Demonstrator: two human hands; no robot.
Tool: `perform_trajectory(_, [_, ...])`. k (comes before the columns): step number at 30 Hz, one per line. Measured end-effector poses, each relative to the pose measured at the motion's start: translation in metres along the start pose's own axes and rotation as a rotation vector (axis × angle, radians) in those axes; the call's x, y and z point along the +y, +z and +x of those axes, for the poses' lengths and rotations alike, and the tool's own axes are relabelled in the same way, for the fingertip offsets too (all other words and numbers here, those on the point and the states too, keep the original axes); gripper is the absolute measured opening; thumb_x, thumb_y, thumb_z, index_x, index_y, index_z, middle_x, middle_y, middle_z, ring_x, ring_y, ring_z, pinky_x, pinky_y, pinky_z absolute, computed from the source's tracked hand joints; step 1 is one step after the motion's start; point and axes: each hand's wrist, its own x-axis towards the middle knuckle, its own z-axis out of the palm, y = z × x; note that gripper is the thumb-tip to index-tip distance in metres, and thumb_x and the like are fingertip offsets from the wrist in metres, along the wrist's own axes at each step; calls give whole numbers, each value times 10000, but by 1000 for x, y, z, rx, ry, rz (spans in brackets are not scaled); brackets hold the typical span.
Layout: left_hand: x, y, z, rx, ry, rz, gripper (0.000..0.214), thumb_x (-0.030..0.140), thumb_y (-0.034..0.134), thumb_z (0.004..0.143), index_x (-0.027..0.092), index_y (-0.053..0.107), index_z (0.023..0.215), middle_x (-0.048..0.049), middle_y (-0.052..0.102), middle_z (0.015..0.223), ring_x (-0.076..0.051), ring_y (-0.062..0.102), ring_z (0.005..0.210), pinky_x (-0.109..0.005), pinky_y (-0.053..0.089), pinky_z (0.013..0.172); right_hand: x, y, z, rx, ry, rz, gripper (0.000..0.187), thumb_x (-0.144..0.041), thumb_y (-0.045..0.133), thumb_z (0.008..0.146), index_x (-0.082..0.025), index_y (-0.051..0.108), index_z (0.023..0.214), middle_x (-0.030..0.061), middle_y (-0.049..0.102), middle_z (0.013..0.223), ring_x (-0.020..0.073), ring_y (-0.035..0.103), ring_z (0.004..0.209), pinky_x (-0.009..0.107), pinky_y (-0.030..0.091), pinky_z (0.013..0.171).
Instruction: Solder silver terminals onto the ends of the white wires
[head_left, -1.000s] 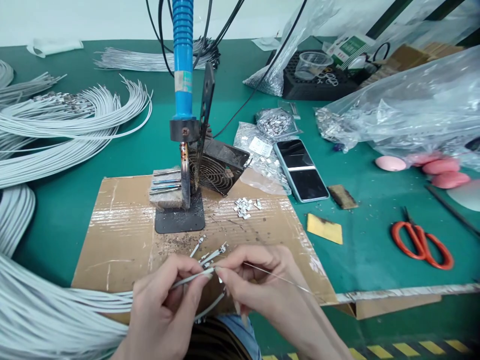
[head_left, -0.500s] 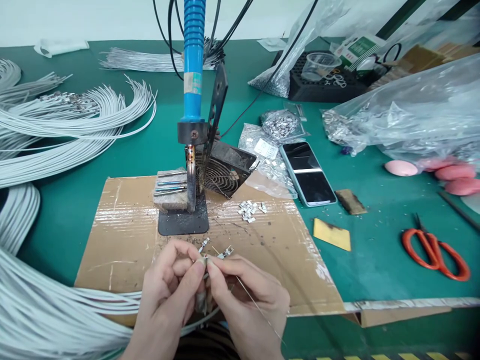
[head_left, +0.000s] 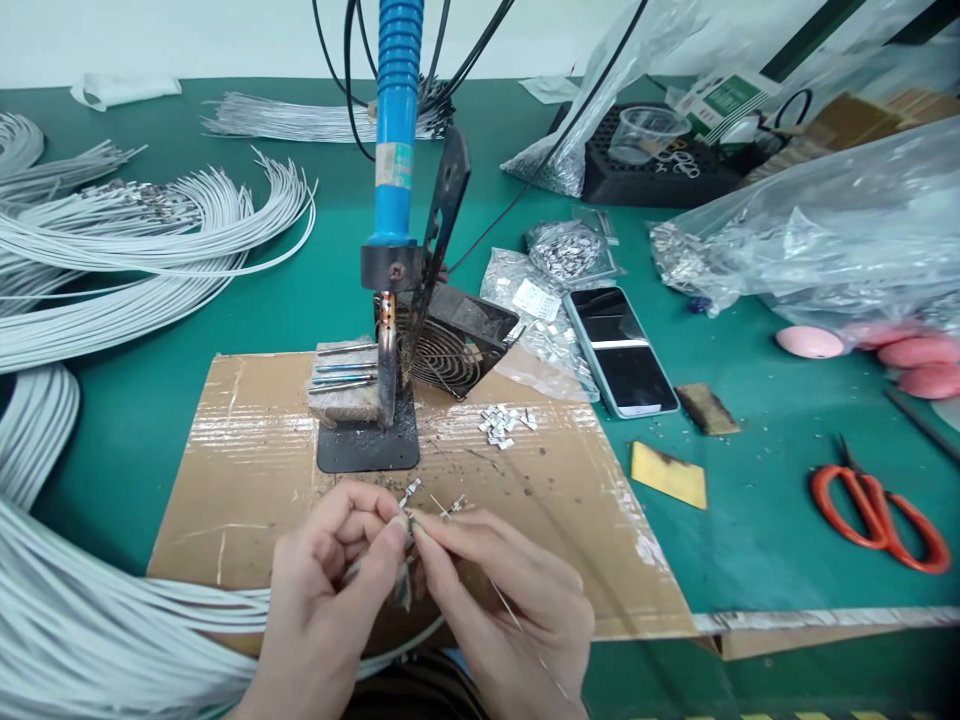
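My left hand [head_left: 334,575] is closed, thumb against forefinger, on the end of a white cable. A small metal terminal [head_left: 410,490] sticks up past its fingertips. My right hand [head_left: 517,590] is closed too, its thumb and forefinger pinching right beside the left fingertips. Through it runs a thin solder wire [head_left: 506,607], trailing down toward the front edge. Another metal terminal [head_left: 457,505] shows just above the right forefinger. Exactly where the fingertips meet the cable is hidden. More of a white cable [head_left: 401,648] curves below the hands.
A blue-handled soldering iron [head_left: 395,120] stands upright over its black base [head_left: 367,450]. Loose terminals [head_left: 504,425] lie on the cardboard [head_left: 247,480]. White cable bundles [head_left: 97,630] fill the left. At right are a phone [head_left: 622,350], yellow sponge [head_left: 669,475] and red-handled scissors [head_left: 874,510].
The fingertips stay pressed together at nearly the same spot. My right hand has shifted slightly right and down, and the terminal above it has turned a little. The whole view has shifted slightly.
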Motion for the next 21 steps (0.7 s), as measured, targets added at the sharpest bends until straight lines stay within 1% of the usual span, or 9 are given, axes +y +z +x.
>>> perform_trajectory(2, [3, -1, 1, 6, -2, 43, 230, 313, 888, 756, 163, 714, 765, 63, 583, 518, -50, 440, 498, -128, 344, 483, 2, -4, 0, -53, 8, 18, 373, -26, 706, 904, -309, 836, 1111, -15, 778, 817, 94, 698, 638, 168, 569, 597])
perform_trajectory(5, [7, -1, 3, 8, -1, 106, 220, 291, 876, 740, 161, 698, 744, 67, 558, 504, -52, 426, 493, -138, 335, 487, 2, -11, 2, -117, 115, 48, 324, -86, 719, 919, -327, 846, 1095, -28, 754, 769, 88, 666, 586, 150, 532, 527])
perform_trajectory(8, [9, 1, 3, 38, 17, 155, 205, 284, 864, 715, 167, 698, 738, 54, 589, 524, -59, 446, 506, -139, 339, 491, -1, -17, 8, -134, 212, 62, 268, -156, 736, 926, -350, 851, 1072, -46, 716, 713, 80, 640, 559, 127, 508, 497])
perform_trajectory(11, [8, 3, 2, 82, 67, 220, 167, 287, 833, 715, 178, 708, 738, 42, 629, 556, -67, 474, 514, -140, 348, 490, -7, -22, 17, -188, 221, 37, 268, -158, 728, 926, -347, 847, 1074, -39, 745, 769, 88, 682, 619, 117, 540, 551])
perform_trajectory(14, [2, 3, 0, 106, 147, 324, 122, 302, 781, 756, 198, 718, 742, 37, 654, 574, -68, 457, 497, -156, 306, 467, -13, -24, 26, -249, 194, -11, 255, -135, 716, 923, -306, 855, 1049, -28, 758, 786, 90, 706, 653, 109, 552, 591])
perform_trajectory(17, [-6, -1, 0, 117, 214, 414, 108, 317, 733, 818, 219, 726, 773, 35, 669, 589, -79, 475, 502, -175, 310, 470, -15, -23, 29, -281, 181, -43, 231, -137, 701, 942, -282, 860, 1026, -27, 752, 772, 78, 680, 637, 107, 544, 617])
perform_trajectory(21, [-15, -9, 1, 120, 249, 471, 129, 340, 719, 862, 220, 735, 817, 17, 699, 620, -98, 523, 516, -190, 346, 475, -12, -21, 25, -264, 224, -64, 199, -170, 706, 951, -294, 854, 998, -40, 736, 734, 79, 630, 602, 128, 518, 593])
